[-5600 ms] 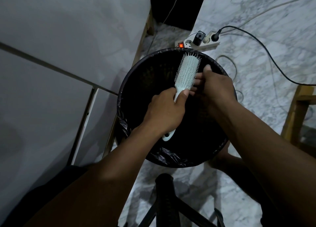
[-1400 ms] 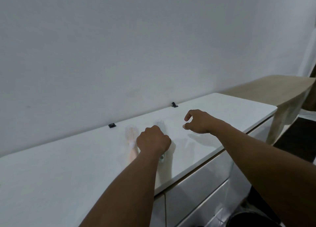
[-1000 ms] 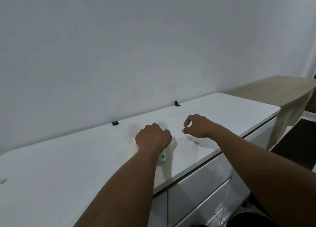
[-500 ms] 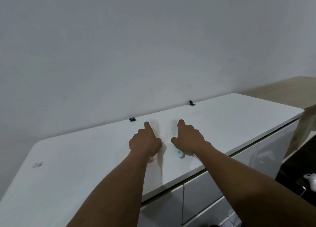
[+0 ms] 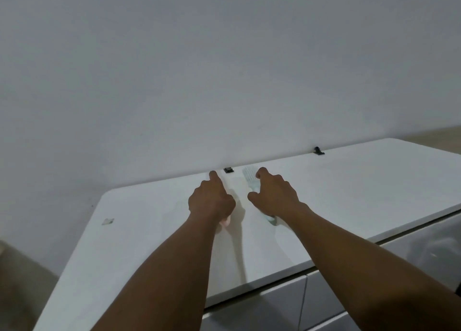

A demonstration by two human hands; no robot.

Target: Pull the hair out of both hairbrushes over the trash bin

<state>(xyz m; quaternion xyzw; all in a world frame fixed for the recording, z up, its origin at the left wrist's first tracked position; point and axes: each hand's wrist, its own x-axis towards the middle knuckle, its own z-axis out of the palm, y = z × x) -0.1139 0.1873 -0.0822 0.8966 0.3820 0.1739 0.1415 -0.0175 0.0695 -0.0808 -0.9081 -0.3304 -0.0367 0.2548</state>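
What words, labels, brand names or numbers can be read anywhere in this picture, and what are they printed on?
None can be read.
Green hairbrush under the right hand: no print shows.
Pink hairbrush under the left hand: mostly hidden, no print shows.
Small scrap on the white cabinet top: too small and blurred to tell.
Two black clips by the wall: no marking shows.

Setting: home interior, likely a bedroom.
Evidence: white drawer cabinet (image 5: 287, 310) against bare wall (image 5: 224, 68); hairbrush (image 5: 250, 178) on its tabletop (image 5: 361, 193).
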